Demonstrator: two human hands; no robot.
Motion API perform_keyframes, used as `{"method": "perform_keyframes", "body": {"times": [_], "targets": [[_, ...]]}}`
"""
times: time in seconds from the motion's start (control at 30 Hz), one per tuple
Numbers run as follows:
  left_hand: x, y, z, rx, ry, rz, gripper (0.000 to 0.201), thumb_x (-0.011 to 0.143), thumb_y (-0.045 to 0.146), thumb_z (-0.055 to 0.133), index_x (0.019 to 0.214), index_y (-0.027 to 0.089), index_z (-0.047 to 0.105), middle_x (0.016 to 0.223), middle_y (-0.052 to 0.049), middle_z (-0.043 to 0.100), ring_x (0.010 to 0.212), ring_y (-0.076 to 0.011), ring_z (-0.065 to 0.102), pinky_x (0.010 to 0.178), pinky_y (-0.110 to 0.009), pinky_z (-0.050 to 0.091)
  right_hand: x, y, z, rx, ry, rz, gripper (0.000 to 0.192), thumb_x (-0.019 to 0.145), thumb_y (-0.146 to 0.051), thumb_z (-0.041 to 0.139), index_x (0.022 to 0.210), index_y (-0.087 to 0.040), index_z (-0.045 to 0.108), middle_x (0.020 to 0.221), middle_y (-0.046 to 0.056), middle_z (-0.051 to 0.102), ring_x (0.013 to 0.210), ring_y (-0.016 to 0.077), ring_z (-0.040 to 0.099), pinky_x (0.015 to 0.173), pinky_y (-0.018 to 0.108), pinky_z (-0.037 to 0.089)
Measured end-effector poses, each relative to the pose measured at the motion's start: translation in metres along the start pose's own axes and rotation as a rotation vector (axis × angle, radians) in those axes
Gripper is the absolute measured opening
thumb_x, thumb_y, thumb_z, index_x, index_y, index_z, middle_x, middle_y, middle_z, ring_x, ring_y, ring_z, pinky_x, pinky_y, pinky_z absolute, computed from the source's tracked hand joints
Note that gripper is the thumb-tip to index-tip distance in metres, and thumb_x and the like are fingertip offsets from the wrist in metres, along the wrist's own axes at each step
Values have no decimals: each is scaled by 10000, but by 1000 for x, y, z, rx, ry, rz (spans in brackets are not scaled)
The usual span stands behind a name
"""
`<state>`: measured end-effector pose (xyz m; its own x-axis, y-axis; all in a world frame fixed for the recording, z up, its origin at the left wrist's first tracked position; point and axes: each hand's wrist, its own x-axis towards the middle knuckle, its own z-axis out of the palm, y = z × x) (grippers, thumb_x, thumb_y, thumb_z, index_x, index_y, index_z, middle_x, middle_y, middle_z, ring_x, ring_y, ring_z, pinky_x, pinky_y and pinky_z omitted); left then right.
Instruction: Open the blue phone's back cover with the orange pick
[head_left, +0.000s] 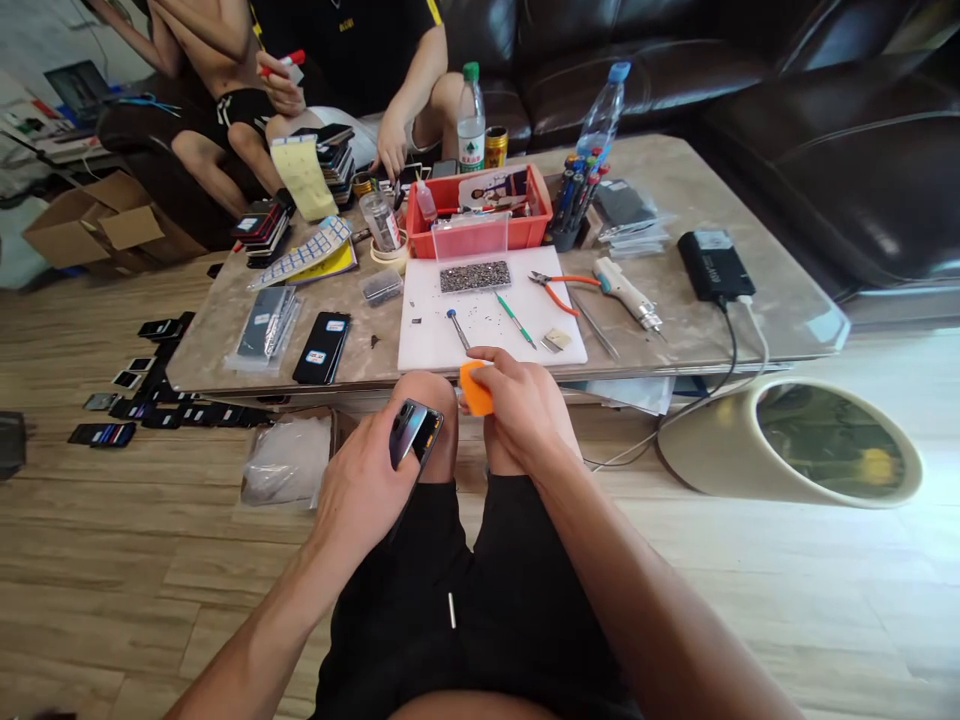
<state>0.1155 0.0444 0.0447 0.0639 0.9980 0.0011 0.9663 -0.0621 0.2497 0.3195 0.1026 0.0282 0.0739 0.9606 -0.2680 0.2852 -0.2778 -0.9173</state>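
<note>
My left hand (373, 470) is closed round a smartphone (406, 436), held tilted above my left knee. Its back has a shiny dark surface, and orange-gold parts show along one side. In my right hand (517, 400), pinched between thumb and fingers, is an orange plastic pry pick (475, 389). The pick is apart from the phone, a short way to its right. Just beyond my hands lies a white work mat (420, 345). On it rest a blue-topped screwdriver (457, 328), a green pen-shaped tool (516, 321) and a clear box of small screws (475, 276).
Orange-handled cutters (559, 290) and an electric screwdriver (628, 295) lie at the mat's right. A red bin (480, 235) stands behind it. Dark phone panels (321, 348) lie left. A person (352, 80) sits across the table holding a red marker (283, 63). A bin (720, 440) stands right.
</note>
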Motion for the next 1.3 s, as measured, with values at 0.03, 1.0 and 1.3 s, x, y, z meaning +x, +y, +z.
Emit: {"method": "perform_keyframes", "body": {"times": [0.03,1.0,1.3], "targets": [[2,-1,-3,1,-21,-7,565,920,152,584,1481,206,628,1332,-126,786,1119,-344,790,904,-472,647,-6,3,-1,52,-34,5,454,938,-271,483,1335,-199,691,760,23,739,691,240,684,693,336,542],[51,9,-35,194,-319,-16,510,942,122,490,1411,230,661,1289,-148,806,1200,-426,762,873,-454,531,-25,28,46,123,-317,-43,316,927,-466,609,775,-196,668,689,-23,555,752,176,589,668,278,380],[61,-11,-39,30,-322,-68,496,869,196,570,1335,293,708,1033,-65,818,951,-357,753,802,-389,470,-25,27,45,143,-324,3,280,915,-426,605,757,-199,654,740,-16,634,752,166,592,688,282,383]]}}
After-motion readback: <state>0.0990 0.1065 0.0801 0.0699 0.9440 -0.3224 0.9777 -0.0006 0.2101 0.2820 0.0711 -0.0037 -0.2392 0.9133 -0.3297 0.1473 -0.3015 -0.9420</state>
